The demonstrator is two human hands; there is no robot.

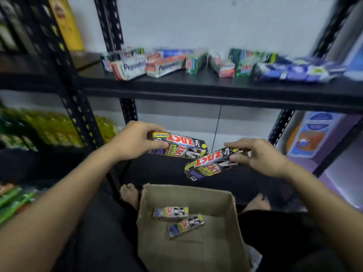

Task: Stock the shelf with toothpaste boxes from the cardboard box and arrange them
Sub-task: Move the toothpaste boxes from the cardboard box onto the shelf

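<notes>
The left hand (135, 141) was clamped around one end of a pair of black Zact boxes (180, 146), and the right hand (261, 156) pinched the end of another Zact pair (211, 163), both raised above the cardboard box (233, 209) and below the shelf (216, 89), probably so each could be carried straight up to it. Two more Zact boxes (178, 218) lay loose on the carton's floor, so the job looked far from over. On the shelf the Pepsodent boxes (149, 64) sat askew, likely needing straightening
</notes>
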